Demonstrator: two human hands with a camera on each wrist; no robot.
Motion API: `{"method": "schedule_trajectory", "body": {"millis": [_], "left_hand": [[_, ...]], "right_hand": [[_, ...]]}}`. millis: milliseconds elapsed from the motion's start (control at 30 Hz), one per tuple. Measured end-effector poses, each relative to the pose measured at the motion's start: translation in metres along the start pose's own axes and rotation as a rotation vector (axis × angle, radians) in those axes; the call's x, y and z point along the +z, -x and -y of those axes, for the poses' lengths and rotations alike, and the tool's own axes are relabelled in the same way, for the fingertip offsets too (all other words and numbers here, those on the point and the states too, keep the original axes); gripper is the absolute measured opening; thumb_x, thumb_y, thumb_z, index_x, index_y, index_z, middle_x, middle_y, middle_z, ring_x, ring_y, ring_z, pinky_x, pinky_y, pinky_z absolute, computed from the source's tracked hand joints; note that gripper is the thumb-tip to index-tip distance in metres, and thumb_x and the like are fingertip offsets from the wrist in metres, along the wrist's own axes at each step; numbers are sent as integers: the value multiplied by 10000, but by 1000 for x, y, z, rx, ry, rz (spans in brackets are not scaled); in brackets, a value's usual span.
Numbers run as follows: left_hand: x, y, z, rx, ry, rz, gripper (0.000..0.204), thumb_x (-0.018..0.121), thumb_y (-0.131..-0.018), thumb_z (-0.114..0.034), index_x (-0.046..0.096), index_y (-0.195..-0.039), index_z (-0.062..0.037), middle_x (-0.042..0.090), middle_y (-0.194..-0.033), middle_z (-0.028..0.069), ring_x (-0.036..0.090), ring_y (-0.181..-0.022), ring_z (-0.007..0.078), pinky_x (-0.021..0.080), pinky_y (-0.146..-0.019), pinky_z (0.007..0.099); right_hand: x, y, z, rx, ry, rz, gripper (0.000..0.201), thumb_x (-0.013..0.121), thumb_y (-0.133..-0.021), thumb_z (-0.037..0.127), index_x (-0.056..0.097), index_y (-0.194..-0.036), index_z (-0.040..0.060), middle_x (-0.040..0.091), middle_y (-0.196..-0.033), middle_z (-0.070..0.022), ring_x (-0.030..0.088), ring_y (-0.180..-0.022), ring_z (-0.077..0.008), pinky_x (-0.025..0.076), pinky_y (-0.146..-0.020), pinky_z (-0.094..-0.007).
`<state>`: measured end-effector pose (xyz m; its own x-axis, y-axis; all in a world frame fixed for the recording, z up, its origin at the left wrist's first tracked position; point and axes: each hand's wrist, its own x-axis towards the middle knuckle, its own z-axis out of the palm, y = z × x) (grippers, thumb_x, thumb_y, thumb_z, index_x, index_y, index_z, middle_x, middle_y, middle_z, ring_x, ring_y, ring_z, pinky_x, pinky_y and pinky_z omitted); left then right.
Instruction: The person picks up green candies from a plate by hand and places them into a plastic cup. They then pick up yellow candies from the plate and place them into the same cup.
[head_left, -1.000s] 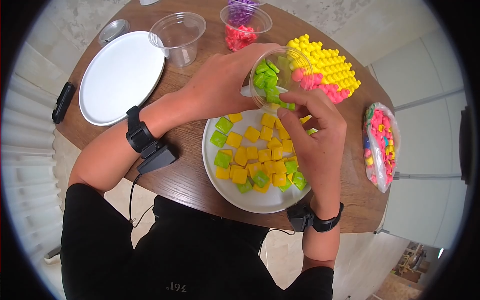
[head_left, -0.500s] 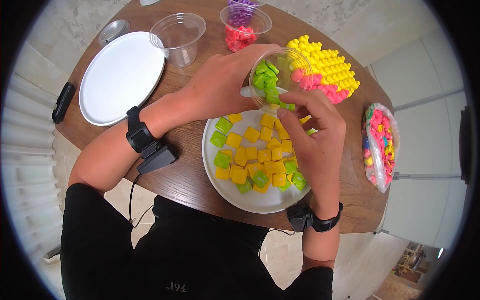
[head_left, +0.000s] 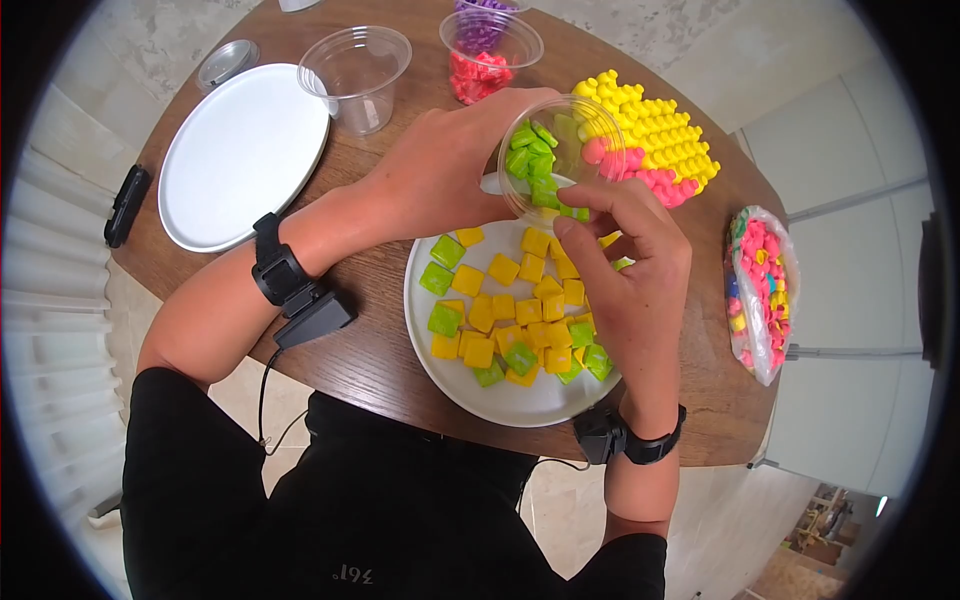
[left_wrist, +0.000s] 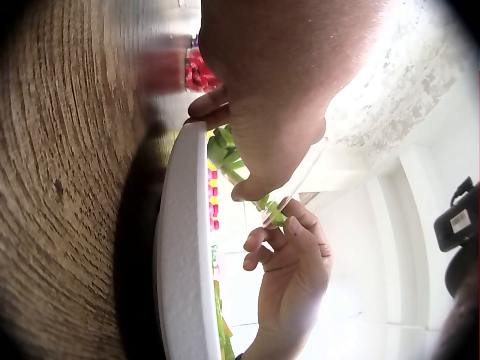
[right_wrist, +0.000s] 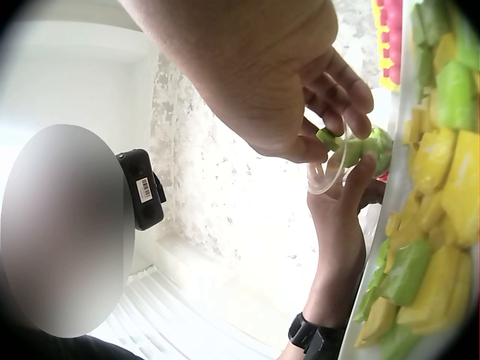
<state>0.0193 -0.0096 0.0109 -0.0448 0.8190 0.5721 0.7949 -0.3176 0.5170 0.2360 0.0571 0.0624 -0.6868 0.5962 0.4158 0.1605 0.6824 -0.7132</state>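
My left hand [head_left: 450, 155] grips a clear plastic cup [head_left: 572, 150], tilted over the near plate. Inside lie several glossy green square pieces [head_left: 532, 150]. At the cup's rim, the thumb and index finger of my right hand [head_left: 640, 255] pinch a green square piece [right_wrist: 326, 138]. Its other fingers are bent, as the left wrist view shows. Below both hands is a white round plate [head_left: 500, 407] scattered with yellow square pieces [head_left: 503, 267] and green ones [head_left: 443, 320]. The right hand hides part of the plate's right side.
A bare white plate [head_left: 245, 155] lies at the left, near an empty clear cup [head_left: 365, 105]. Behind stand cups of red pieces [head_left: 480, 76] and purple pieces [head_left: 483, 28]. Yellow and pink bottle-shaped toys [head_left: 655, 135] stand in rows at right, beside a bag of colourful pieces [head_left: 762, 290].
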Motion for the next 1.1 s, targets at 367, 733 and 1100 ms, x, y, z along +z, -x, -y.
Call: {"method": "schedule_trajectory", "body": {"millis": [367,733,1100], "left_hand": [[-1,0,-1,-6,-2,10,916,950,-770,-239,486,-1552,-122,647,-1480,138,672,-1301,357,579,-1049,429],[-1,-1,-2,7,-2,4,883,938,-776,-225,505,-1540,-129,661,-1461,125,684,-1274,352,587,-1030,423],[-3,-1,-6,-5,31,14,932,931,-724,-91,491,-1545,-129,644,-1470,110,657,-1307,361,582,-1048,454]], "right_hand": [[0,0,-1,-17,-2,5,181,780,-869,-24,779,-1048,-1,665,-893,-78,652,-714,-138,486,-567,-286],[1,0,-3,-20,-2,14,178,781,-867,-22,779,-1044,-6,640,-865,-77,642,-706,-143,482,-569,-291],[1,0,-3,-14,-5,15,176,783,-862,-19,778,-1038,-8,635,-854,-77,637,-699,-145,473,-567,-296]]}}
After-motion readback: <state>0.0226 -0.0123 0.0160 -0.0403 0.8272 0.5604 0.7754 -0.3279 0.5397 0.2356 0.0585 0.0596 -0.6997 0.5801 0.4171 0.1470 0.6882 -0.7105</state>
